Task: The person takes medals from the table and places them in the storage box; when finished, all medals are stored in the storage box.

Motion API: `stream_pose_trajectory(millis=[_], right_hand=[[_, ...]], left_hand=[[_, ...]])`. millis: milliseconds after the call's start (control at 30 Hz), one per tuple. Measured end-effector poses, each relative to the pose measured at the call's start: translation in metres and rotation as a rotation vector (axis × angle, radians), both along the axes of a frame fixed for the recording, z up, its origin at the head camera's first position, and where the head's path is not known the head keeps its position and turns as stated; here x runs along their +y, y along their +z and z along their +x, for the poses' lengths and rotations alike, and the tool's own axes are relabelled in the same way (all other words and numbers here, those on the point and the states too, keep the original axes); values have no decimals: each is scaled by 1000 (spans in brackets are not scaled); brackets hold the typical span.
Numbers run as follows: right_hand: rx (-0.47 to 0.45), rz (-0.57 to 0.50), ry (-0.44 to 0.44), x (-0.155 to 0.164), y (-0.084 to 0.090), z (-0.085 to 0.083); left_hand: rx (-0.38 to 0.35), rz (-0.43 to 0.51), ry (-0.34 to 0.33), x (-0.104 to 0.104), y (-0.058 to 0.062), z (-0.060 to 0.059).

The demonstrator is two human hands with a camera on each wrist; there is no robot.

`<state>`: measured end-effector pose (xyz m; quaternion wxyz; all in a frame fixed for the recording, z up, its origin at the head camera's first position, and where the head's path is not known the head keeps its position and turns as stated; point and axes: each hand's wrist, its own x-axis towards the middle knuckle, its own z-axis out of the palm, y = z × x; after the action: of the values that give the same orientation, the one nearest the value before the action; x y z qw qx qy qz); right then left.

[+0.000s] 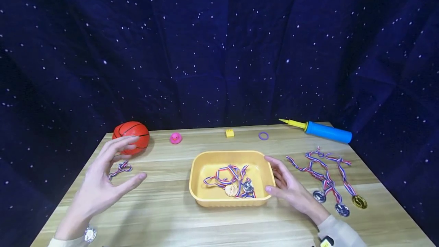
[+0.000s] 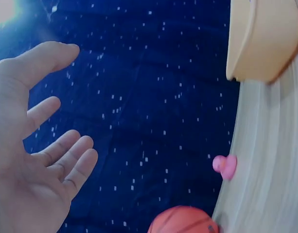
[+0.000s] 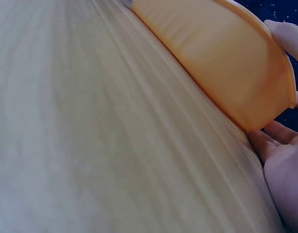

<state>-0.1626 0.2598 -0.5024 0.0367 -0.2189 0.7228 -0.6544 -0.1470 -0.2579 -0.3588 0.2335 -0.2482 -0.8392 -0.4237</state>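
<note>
— Medals in the yellow tray point(image 1: 197, 170): how many so far?

— Two, I think (the ribbons tangle, so it's hard to count). My right hand point(image 1: 286, 186) rests against the tray's 3 o'clock wall, fingers relaxed and gripping nothing.

— And the left?

— My left hand point(image 1: 103, 180) hovers with fingers spread, holding nothing, just above one medal point(image 1: 120, 169) at 9 o'clock from the tray, near the basketball point(image 1: 132, 136).

— What's left?

— That one, plus three medals point(image 1: 329, 180) lying at 3 o'clock.
</note>
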Motion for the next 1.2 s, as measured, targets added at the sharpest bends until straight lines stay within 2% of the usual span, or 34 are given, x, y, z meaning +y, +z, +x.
stream_pose_trajectory(millis=[167, 300, 467, 533, 700, 900, 1100, 1200], right_hand=[[6, -7, 6, 0, 0, -1], [8, -16, 20, -1, 0, -2], [12, -9, 12, 0, 1, -3], [12, -6, 7, 1, 2, -3], [0, -5, -1, 1, 3, -2], [-12, -9, -2, 1, 2, -2], [-5, -15, -1, 1, 0, -2], [-2, -20, 9, 1, -1, -2]], left_hand=[[-73, 30, 4, -22, -13, 18], [-91, 26, 35, -41, -29, 33], [-102, 71, 35, -63, -53, 45], [-107, 64, 36, -71, -62, 47], [-127, -35, 105, -92, -86, 51], [-191, -66, 184, -110, -114, 54], [-208, -114, 232, -125, -126, 54], [-266, -156, 281, -133, -131, 57]])
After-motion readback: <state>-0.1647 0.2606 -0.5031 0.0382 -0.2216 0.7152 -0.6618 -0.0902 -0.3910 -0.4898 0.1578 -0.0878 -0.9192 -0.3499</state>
